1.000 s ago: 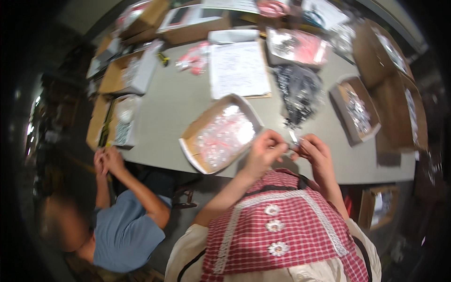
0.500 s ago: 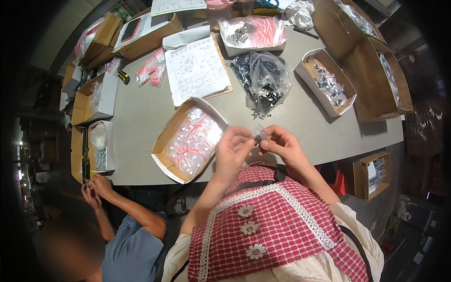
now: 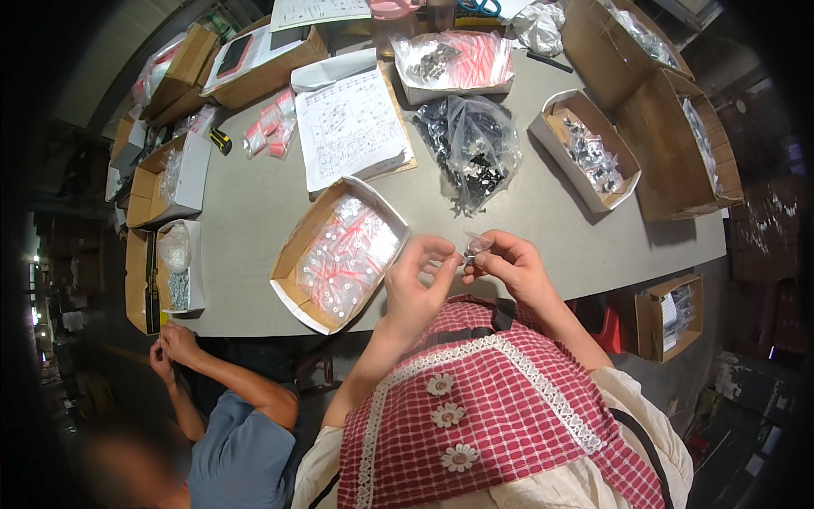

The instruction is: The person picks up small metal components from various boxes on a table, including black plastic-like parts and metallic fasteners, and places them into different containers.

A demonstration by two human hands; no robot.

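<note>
Above the table's near edge, my right hand (image 3: 515, 265) pinches a small clear plastic bag (image 3: 477, 245) with something small and dark in or behind it. My left hand (image 3: 419, 276) is closed right beside it, thumb and forefinger together at the bag's edge. What those left fingertips hold is too small to make out. Left of my hands stands a white-rimmed cardboard box (image 3: 287, 293) with many small red-edged clear bags (image 3: 343, 259). Beyond my hands lies a large clear bag of small black parts (image 3: 475, 161), a few of them spilled at its near end.
A box of metal parts (image 3: 591, 157) stands to the right, with taller cartons (image 3: 678, 161) behind. Printed sheets (image 3: 348, 127) and a box of red-edged bags (image 3: 454, 68) lie at the back. A yellow-black cutter (image 3: 220, 141) is left. A co-worker (image 3: 242, 441) works at lower left.
My fingertips have drawn slightly apart, and the small bag now sits more in my right fingers. The co-worker's hands have shifted a little.
</note>
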